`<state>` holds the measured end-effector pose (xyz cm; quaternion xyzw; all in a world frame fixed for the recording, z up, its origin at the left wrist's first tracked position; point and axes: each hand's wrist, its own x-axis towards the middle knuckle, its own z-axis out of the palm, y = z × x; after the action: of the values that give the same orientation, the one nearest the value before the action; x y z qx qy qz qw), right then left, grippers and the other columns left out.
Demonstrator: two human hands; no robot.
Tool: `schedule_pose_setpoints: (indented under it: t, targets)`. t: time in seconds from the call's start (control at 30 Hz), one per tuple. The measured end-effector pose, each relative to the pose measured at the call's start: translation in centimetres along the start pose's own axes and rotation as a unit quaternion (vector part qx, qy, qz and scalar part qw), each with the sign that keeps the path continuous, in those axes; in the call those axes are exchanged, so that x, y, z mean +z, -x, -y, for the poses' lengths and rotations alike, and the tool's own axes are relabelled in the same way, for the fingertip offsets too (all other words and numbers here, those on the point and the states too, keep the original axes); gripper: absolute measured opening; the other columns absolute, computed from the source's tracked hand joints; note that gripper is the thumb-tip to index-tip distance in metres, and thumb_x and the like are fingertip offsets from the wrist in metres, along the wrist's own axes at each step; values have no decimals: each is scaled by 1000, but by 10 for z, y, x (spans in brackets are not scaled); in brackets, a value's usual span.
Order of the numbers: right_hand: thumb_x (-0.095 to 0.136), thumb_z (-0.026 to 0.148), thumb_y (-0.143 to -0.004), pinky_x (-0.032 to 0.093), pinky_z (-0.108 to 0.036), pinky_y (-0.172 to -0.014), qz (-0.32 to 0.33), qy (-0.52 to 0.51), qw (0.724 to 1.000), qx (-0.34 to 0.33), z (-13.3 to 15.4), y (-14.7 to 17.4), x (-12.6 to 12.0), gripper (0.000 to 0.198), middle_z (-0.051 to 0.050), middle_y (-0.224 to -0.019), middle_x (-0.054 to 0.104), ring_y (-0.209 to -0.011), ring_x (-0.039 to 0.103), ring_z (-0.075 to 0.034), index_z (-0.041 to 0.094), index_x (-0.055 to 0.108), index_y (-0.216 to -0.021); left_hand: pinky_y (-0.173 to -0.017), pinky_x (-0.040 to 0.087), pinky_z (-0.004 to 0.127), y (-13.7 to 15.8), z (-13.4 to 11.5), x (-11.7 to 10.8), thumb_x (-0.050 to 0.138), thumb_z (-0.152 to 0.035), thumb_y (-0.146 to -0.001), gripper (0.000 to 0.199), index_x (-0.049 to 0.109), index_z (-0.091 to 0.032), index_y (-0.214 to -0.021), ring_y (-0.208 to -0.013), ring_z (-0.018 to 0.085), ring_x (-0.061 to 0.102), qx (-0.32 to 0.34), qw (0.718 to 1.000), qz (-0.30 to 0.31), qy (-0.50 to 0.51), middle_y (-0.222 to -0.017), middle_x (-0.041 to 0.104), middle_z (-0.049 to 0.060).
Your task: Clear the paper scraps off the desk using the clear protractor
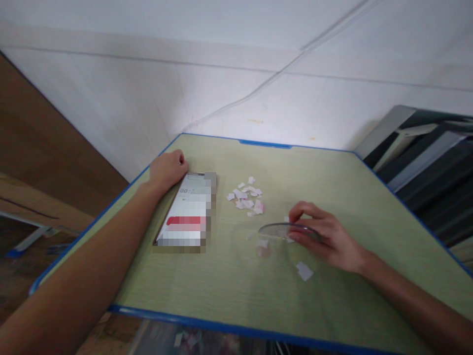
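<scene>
- A clear round lid hangs just above the green table, right of centre, tilted so its near-left edge dips toward the surface; its flat face runs left to right.
- The right hand grips the lid's right rim, fingers curled over the top and others beneath; the lid extends leftward from that pinch.
- A small paper scrap lies under the lid, another nearer, beside the wrist.
- A heap of paper scraps sits beyond the lid, up and left, apart from it.
- The left hand, loosely closed and holding nothing, rests at the far corner of a phone, well apart from the lid.
</scene>
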<state>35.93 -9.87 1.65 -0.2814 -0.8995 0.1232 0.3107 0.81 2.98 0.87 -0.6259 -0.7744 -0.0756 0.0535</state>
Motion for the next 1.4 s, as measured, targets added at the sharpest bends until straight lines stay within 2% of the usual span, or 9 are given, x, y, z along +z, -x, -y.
schedule_pose_setpoints:
  t: [0.13, 0.33, 0.5, 0.73, 0.9, 1.03, 1.13, 1.23, 1.4]
  targets:
    - [55, 24, -93, 48, -34, -65, -37, 29, 998, 30, 3, 1, -8, 25, -6, -77, 60, -71, 60, -18, 21, 61, -68, -73, 46, 35, 1, -1, -1, 41, -33, -82, 35, 65, -20, -105, -95, 30, 63, -4, 1000, -2, -6, -101, 70, 13]
    - [55, 24, -93, 49, -33, -65, -8, -14, 1000, -8, 4, 4, -14, 21, -5, -76, 61, -71, 62, -17, 21, 64, -75, -73, 47, 36, 1, -1, -1, 39, -32, -82, 36, 65, -20, -105, -95, 30, 63, -2, 1000, -1, -8, -102, 71, 13]
    - [55, 30, -94, 47, -30, -55, -13, -43, 998, 33, -2, 8, -20, 27, -5, -75, 59, -66, 59, -16, 22, 63, -70, -73, 46, 36, 0, 0, 0, 40, -33, -82, 35, 64, -21, -105, -95, 30, 63, -5, 1000, 0, -5, -104, 70, 13]
    - [55, 28, -95, 48, -28, -57, 26, -78, 996, 17, 3, 8, -17, 26, -5, -76, 61, -66, 60, -15, 21, 64, -71, -74, 46, 37, 1, -1, -2, 40, -31, -83, 34, 64, -20, -105, -96, 31, 63, -6, 1000, 3, -1, -104, 70, 14]
    - [55, 31, -95, 50, -30, -61, 0, -24, 998, 64, 2, 7, -9, 25, -7, -80, 63, -72, 62, -18, 20, 65, -74, -74, 47, 37, 1, -1, -1, 42, -31, -82, 34, 64, -20, -105, -96, 31, 63, -8, 1000, 2, 2, -103, 70, 14]
    - [54, 29, -95, 52, -31, -67, 37, -49, 998, 32, 5, 7, -8, 22, -7, -83, 63, -76, 63, -18, 21, 68, -80, -75, 47, 36, 0, 0, -1, 43, -32, -81, 35, 64, -21, -105, -96, 30, 63, -10, 1000, 0, 3, -104, 70, 12]
    - [55, 25, -94, 51, -29, -62, 8, -49, 998, 30, 7, 6, -8, 20, -6, -82, 62, -74, 62, -17, 21, 66, -78, -74, 47, 36, 0, -1, -1, 43, -32, -80, 34, 65, -21, -105, -96, 30, 62, -10, 1000, 2, 4, -103, 70, 12]
    - [54, 25, -94, 48, -29, -57, -42, -11, 997, 60, 1, 5, -6, 22, -6, -80, 61, -70, 60, -17, 21, 64, -75, -74, 47, 36, 1, -1, -2, 42, -32, -82, 34, 64, -21, -105, -96, 30, 63, -9, 1000, 4, -2, -102, 70, 13]
    - [54, 27, -95, 48, -31, -59, -77, 49, 992, 88, -8, 2, 1, 21, -7, -83, 60, -74, 59, -19, 19, 64, -78, -74, 47, 37, 1, -1, -3, 43, -31, -82, 34, 64, -20, -105, -96, 31, 63, -8, 1000, 9, 0, -103, 70, 13]
